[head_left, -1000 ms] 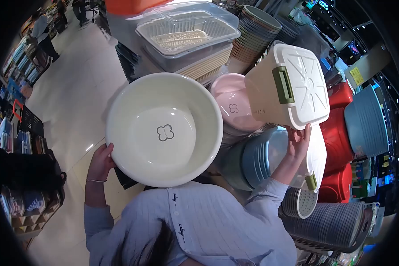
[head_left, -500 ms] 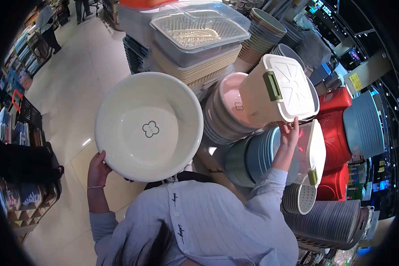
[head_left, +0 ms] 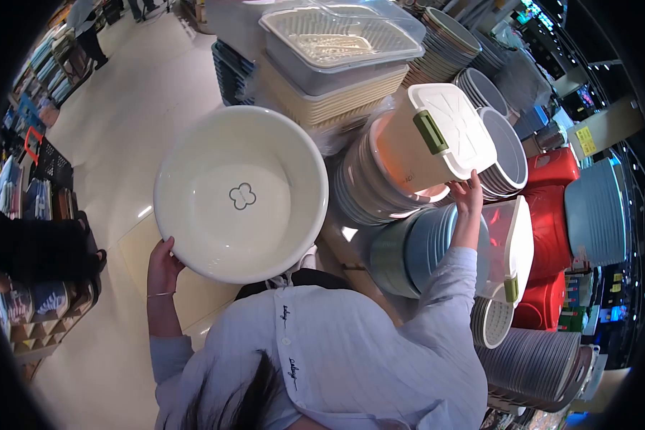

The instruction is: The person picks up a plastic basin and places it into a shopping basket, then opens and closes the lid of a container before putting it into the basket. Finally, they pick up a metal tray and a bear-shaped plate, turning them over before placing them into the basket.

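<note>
My left hand [head_left: 165, 266] grips the lower left rim of a large cream washbasin [head_left: 279, 215], which has a dark flower-like outline on its bottom. The basin is held in front of my body, its open side facing me. On the right, my right hand [head_left: 467, 193] is closed on the near edge of a lidded storage box [head_left: 455, 132] with a white lid and a green latch. That box is tilted over a stack of pink basins [head_left: 371, 183]. Part of the right fingers is hidden by the box edge.
Blue and green buckets [head_left: 430, 247] stand below my right arm, beside another lidded box [head_left: 516, 247]. Stacked trays [head_left: 337, 97] are ahead, red containers [head_left: 545, 222] at right. A tiled aisle [head_left: 136, 122] runs along the left, with a person in dark clothes [head_left: 43, 247] there.
The lidded box has shifted left over the pink basins with my right hand, uncovering more of the grey basins behind it. The cream washbasin stays in nearly the same place.
</note>
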Demonstrator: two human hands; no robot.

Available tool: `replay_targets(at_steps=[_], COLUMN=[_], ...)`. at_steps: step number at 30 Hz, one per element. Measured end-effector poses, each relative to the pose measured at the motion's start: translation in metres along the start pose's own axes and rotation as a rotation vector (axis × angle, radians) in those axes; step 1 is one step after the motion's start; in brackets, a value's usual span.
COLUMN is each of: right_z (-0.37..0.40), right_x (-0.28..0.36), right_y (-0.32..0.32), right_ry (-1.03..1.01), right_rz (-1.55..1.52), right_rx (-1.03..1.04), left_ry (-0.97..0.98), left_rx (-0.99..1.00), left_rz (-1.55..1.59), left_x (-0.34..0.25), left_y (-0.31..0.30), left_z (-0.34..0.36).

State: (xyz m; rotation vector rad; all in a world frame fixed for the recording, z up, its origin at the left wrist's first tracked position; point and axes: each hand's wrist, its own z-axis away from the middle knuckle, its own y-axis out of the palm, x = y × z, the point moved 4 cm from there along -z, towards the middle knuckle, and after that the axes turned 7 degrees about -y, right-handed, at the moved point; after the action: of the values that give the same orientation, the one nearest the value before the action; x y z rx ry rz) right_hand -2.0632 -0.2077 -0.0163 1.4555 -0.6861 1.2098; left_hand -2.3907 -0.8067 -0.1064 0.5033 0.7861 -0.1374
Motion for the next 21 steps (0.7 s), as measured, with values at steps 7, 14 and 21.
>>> replay_targets(at_steps=[7,14,21], right_z=[-0.005,0.007,0.045], right_x=[-0.034,-0.025,-0.051], right_y=[-0.008,-0.007,0.003], right_ry=[0.011,0.047,-0.103], right_rz=[0.063,0.361,0.562], right_rx=[-0.060,-0.052,-0.155], left_ry=[0.084,0.185,0.265], left_rx=[-0.037,-0.038,-0.080], left_rz=[-0.020,0.074,0.058], left_x=[-0.002,-0.001,-0.002], left_y=[0.000,-0.001,-0.005], left_z=[0.013,0.023,0.030])
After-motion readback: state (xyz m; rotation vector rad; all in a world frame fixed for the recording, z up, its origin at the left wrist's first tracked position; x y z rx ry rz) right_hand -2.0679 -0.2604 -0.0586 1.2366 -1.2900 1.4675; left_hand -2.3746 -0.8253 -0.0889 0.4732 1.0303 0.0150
